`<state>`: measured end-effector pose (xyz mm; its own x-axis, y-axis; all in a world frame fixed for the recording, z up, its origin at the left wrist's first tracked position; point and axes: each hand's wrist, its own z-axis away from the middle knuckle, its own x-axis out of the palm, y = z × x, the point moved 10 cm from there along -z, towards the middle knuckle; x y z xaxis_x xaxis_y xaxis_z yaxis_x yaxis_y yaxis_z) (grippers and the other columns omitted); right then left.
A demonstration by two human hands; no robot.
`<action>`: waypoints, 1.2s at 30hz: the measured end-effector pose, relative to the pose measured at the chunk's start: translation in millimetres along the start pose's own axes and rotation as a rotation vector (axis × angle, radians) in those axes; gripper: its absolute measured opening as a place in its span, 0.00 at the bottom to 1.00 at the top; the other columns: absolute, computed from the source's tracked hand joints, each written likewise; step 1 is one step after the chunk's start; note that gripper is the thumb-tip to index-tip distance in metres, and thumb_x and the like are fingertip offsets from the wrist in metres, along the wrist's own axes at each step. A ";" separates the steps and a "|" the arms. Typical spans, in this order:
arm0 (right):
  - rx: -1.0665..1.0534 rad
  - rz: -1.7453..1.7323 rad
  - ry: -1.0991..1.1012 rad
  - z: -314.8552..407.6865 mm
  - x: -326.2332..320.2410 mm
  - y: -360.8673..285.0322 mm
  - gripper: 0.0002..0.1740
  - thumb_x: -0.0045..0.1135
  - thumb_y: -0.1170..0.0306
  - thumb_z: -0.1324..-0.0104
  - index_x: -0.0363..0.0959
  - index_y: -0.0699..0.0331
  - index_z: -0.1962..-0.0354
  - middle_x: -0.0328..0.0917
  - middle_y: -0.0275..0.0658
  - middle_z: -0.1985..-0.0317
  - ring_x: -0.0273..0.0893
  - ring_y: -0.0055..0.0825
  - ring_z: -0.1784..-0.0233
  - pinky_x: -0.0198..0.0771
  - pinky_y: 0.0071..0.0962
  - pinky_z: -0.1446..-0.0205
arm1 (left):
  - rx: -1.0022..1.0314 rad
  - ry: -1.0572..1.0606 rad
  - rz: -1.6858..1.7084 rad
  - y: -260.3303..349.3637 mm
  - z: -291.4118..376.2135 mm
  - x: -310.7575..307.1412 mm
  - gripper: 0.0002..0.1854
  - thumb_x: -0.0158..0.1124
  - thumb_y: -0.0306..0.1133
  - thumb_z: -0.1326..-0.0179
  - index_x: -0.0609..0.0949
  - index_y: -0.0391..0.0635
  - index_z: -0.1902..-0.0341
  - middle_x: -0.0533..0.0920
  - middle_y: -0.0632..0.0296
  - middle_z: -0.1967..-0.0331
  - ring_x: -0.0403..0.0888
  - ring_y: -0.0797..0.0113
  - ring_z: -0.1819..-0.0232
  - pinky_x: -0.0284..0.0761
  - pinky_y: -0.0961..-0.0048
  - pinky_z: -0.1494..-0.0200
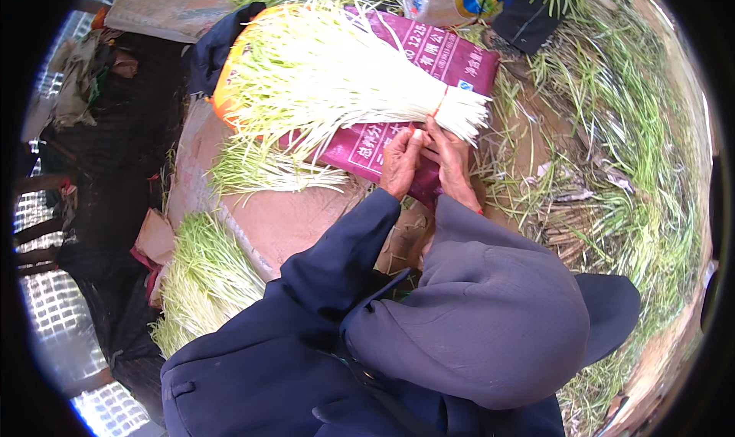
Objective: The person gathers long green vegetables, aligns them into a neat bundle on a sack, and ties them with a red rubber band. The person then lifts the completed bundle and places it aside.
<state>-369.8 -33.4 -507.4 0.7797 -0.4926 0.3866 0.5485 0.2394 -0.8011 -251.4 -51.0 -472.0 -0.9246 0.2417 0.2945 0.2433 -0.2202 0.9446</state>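
Note:
A large bundle of long white-and-green leafy stalks [367, 75], like blanched garlic chives, lies across a purple printed sack [471, 58]. Its cut white ends point right, and a thin red tie [441, 101] goes around them. My left hand [400, 161] pinches a bit of red at its fingertips, by the near side of the bundle. Against it, my right hand [453, 161] has its index finger at the red tie, its other fingers bent and partly hidden. An orange covering [225, 98] shows beneath the leafy end.
A smaller bunch [287, 170] lies left of my hands, and a bigger pile [209, 276] sits lower left. Loose green trimmings [649, 167] cover the ground at right. Another person's dark clothing [525, 26] and a printed white bag [442, 3] are at the top.

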 end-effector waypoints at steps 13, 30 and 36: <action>0.020 0.018 -0.085 2.3 6.1 -5.3 0.20 0.65 0.55 0.29 0.83 0.64 0.54 0.82 0.29 0.65 0.79 0.15 0.62 0.79 0.22 0.55 | 0.179 -0.227 -0.506 27.6 -6.7 13.6 0.10 0.57 0.31 0.23 0.83 0.37 0.55 0.83 0.68 0.61 0.77 0.80 0.57 0.73 0.79 0.50; -0.320 0.621 -0.107 34.3 1.9 -65.0 0.18 0.59 0.62 0.30 0.82 0.72 0.62 0.78 0.39 0.79 0.76 0.21 0.75 0.71 0.29 0.67 | 0.838 -0.635 -1.695 85.4 -54.1 92.0 0.46 0.78 0.30 0.55 0.68 0.35 0.29 0.69 0.46 0.29 0.64 0.49 0.25 0.59 0.57 0.23; -0.405 0.466 -0.104 21.1 10.0 -90.2 0.19 0.59 0.62 0.29 0.81 0.74 0.60 0.80 0.37 0.73 0.77 0.21 0.70 0.71 0.25 0.67 | 0.910 -0.650 -1.560 86.9 -78.6 101.3 0.50 0.84 0.37 0.72 0.73 0.37 0.38 0.78 0.46 0.42 0.76 0.46 0.39 0.70 0.56 0.34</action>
<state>-405.2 -42.3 -421.6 0.9458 -0.3242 -0.0191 0.0015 0.0631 -0.9980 -347.0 -119.9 -371.5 -0.2593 0.0179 -0.9656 -0.3144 0.9438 0.1019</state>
